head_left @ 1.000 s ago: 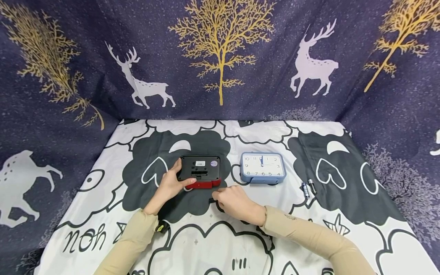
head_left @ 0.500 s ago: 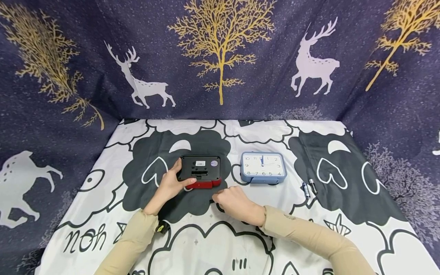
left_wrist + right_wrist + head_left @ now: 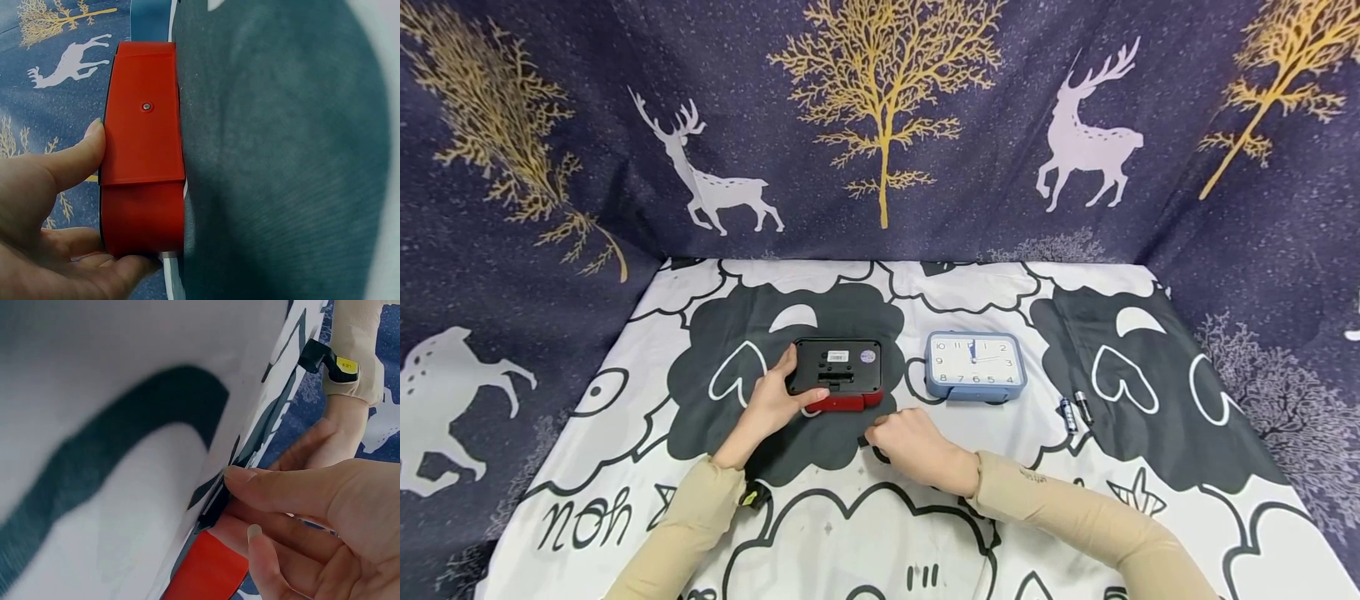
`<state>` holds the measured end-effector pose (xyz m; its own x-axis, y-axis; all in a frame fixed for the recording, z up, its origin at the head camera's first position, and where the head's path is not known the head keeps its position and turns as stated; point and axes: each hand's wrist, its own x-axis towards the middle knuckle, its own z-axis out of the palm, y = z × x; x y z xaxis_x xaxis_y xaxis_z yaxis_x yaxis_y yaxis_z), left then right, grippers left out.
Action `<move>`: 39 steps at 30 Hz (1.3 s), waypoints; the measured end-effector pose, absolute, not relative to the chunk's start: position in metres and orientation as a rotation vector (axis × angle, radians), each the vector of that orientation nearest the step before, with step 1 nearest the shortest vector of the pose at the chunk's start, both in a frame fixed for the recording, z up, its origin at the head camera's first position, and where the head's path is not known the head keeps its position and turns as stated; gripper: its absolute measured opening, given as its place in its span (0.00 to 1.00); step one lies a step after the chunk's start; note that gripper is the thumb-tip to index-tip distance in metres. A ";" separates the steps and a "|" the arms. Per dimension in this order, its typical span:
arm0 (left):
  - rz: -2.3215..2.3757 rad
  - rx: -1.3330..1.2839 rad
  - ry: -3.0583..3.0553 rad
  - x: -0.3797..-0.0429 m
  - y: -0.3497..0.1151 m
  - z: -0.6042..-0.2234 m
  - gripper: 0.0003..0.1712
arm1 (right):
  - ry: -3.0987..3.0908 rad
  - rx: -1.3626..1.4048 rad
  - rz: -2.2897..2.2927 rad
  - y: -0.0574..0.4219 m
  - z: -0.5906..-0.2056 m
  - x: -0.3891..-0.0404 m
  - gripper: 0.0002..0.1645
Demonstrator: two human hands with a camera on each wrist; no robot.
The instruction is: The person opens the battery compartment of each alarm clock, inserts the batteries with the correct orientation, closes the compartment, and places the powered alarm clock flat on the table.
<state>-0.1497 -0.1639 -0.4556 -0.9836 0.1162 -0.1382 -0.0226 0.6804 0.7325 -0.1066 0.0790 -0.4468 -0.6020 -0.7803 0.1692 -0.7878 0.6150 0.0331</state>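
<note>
A red alarm clock lies face down, its black back up and the battery compartment uncovered. My left hand grips its left end, thumb on the near edge and fingers round the side. The left wrist view shows the clock's red underside with one screw. My right hand, close to the cloth and nearer me than the clock, pinches a small black battery cover between thumb and fingers. Most of this cover is hidden by the fingers in the head view.
A blue alarm clock lies face up right of the red one. Two small batteries, one blue and one black, lie farther right on the patterned cloth. A dark curtain rises behind.
The black battery cover turned in my right fingers, dropping from sight half a second ago and showing again at the fingertips now. My left hand and the red alarm clock stay put.
</note>
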 end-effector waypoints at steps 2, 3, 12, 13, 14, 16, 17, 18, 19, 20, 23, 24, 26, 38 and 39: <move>1.188 0.077 2.721 -0.150 -0.164 -0.456 0.58 | -2.659 1.304 0.055 0.079 -0.447 -0.106 0.14; 1.190 0.077 2.720 -0.150 -0.164 -0.456 0.57 | -2.652 1.300 0.053 0.079 -0.447 -0.106 0.14; 1.183 0.070 2.718 -0.151 -0.165 -0.457 0.58 | -2.683 1.266 0.155 0.082 -0.445 -0.105 0.10; 1.184 0.069 2.717 -0.151 -0.165 -0.458 0.58 | -2.691 1.263 0.175 0.083 -0.444 -0.105 0.09; 1.185 0.068 2.717 -0.150 -0.166 -0.457 0.58 | -2.695 1.256 0.195 0.085 -0.442 -0.106 0.09; 1.186 0.067 2.716 -0.150 -0.166 -0.457 0.58 | -2.694 1.231 0.232 0.089 -0.440 -0.106 0.09; 1.185 0.070 2.715 -0.150 -0.165 -0.457 0.58 | -2.693 1.212 0.246 0.092 -0.439 -0.107 0.09; 1.186 0.072 2.715 -0.150 -0.165 -0.457 0.58 | -2.686 1.188 0.256 0.094 -0.438 -0.107 0.09; 1.188 0.073 2.715 -0.150 -0.165 -0.456 0.58 | -2.677 1.164 0.259 0.097 -0.437 -0.108 0.09; 1.189 0.075 2.716 -0.150 -0.165 -0.456 0.58 | -2.670 1.140 0.262 0.100 -0.436 -0.108 0.09; 1.188 0.082 2.716 -0.150 -0.164 -0.455 0.58 | -2.653 1.076 0.270 0.109 -0.435 -0.110 0.09; 1.187 0.083 2.717 -0.150 -0.164 -0.455 0.58 | -2.645 1.061 0.272 0.112 -0.434 -0.110 0.10; 1.183 0.084 2.718 -0.150 -0.164 -0.455 0.57 | -2.643 1.032 0.284 0.118 -0.432 -0.111 0.12; 1.185 0.095 2.730 -0.150 -0.164 -0.457 0.57 | -2.883 0.875 0.292 0.157 -0.404 -0.120 0.24; 1.187 0.097 2.732 -0.150 -0.164 -0.456 0.57 | -2.901 0.877 0.298 0.160 -0.401 -0.121 0.24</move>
